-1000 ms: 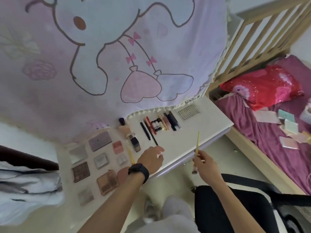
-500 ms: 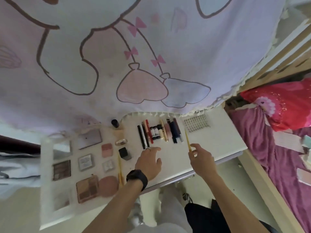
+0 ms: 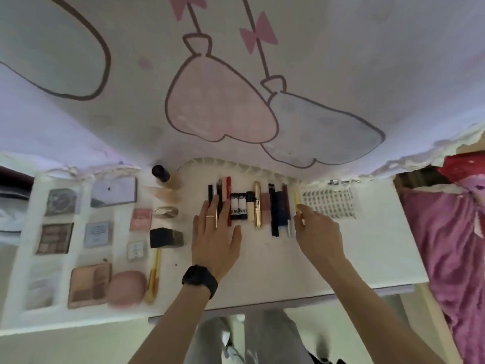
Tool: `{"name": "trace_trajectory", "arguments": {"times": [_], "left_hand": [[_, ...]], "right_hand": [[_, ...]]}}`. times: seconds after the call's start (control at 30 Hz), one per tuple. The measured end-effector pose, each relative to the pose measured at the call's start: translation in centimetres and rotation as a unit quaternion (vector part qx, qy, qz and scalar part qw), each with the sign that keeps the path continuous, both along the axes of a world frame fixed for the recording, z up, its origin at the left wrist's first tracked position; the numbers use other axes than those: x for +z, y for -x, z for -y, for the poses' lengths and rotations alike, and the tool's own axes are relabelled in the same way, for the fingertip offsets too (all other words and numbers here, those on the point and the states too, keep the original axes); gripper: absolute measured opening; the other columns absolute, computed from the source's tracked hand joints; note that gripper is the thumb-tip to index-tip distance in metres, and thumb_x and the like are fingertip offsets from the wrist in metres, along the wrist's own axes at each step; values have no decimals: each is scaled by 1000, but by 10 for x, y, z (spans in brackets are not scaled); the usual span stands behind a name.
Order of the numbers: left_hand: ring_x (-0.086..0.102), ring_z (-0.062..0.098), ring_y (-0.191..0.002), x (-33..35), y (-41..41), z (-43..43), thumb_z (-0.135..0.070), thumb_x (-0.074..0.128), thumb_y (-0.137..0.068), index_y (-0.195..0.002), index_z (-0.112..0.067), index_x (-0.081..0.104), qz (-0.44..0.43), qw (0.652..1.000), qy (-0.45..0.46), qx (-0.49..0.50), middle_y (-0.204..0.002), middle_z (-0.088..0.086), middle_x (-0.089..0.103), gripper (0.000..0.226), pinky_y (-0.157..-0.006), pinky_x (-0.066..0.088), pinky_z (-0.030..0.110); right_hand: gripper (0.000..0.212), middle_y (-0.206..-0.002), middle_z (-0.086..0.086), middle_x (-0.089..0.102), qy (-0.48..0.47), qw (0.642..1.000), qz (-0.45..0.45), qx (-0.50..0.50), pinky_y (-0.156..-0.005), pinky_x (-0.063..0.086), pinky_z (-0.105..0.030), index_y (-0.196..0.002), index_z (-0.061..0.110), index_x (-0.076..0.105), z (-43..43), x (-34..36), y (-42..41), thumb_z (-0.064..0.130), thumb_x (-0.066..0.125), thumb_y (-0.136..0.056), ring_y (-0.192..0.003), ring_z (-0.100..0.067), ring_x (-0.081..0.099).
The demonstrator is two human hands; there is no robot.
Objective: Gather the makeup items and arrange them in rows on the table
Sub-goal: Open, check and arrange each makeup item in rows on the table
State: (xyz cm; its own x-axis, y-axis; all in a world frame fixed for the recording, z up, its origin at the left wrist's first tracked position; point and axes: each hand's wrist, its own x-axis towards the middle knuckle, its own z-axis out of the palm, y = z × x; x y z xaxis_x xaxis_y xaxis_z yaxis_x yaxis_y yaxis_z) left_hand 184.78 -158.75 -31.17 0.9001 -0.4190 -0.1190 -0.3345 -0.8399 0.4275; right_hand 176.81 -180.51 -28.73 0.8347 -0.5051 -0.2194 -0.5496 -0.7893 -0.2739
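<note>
On the white table [image 3: 367,258] a row of pencils, tubes and mascaras [image 3: 252,206] lies side by side. My left hand [image 3: 214,236] lies flat with straight fingers on the left end of that row. My right hand [image 3: 316,232] pinches a thin yellow pencil [image 3: 297,199] and holds it down at the right end of the row, beside the dark pencils. To the left, eyeshadow palettes and compacts [image 3: 78,227] sit in rows, with a black-capped bottle [image 3: 165,236], a gold-handled brush [image 3: 153,274] and a pink puff [image 3: 127,288].
A white card of false lashes [image 3: 328,203] lies right of the pencil row. A cartoon-print curtain [image 3: 236,74] hangs over the table's back edge. A bed with purple cover [image 3: 451,245] stands at the right. My legs are below the table's front edge.
My right hand has carried the yellow pencil from above the chair to the right end of the row. My left hand has moved up onto the row's left end. The camera has moved closer.
</note>
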Motion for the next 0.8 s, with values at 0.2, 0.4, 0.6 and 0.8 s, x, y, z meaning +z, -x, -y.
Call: {"name": "trace_trajectory", "arguments": {"times": [0.2, 0.4, 0.6, 0.8], "left_hand": [[28, 29, -147, -32, 2, 4, -40, 49, -94, -149, -22, 42, 65, 996, 58, 27, -160, 5, 32, 58, -116, 30, 53], [32, 30, -145, -56, 3, 6, -36, 57, -95, -144, -17, 50, 143, 987, 76, 23, -154, 8, 42, 53, -115, 31, 55], [26, 26, -148, -70, 4, 4, -46, 44, -96, -151, -21, 38, 188, 980, 55, 15, -157, 5, 37, 61, -118, 28, 51], [13, 21, -151, -58, 18, -1, -49, 40, -99, -156, -36, 20, 155, 988, 4, 7, -165, -6, 19, 62, -121, 19, 47]], "right_hand": [[22, -84, -6, 64, 27, 998, 62, 16, -57, 36, -30, -113, 12, 69, -14, -21, 7, 23, 53, -101, -64, -25, 53], [26, -93, -12, 70, 81, 984, 151, 39, -64, 41, -33, -107, 6, 72, -22, -38, 14, 24, 54, -100, -77, -33, 63], [30, -100, -13, 72, 142, 960, 234, 58, -70, 49, -39, -107, 5, 70, -33, -63, 27, 30, 57, -99, -86, -38, 61], [42, -133, -19, 61, 135, 963, 204, 116, -98, 39, -43, -132, -1, 57, -34, -70, 40, 26, 48, -102, -109, -39, 57]]}}
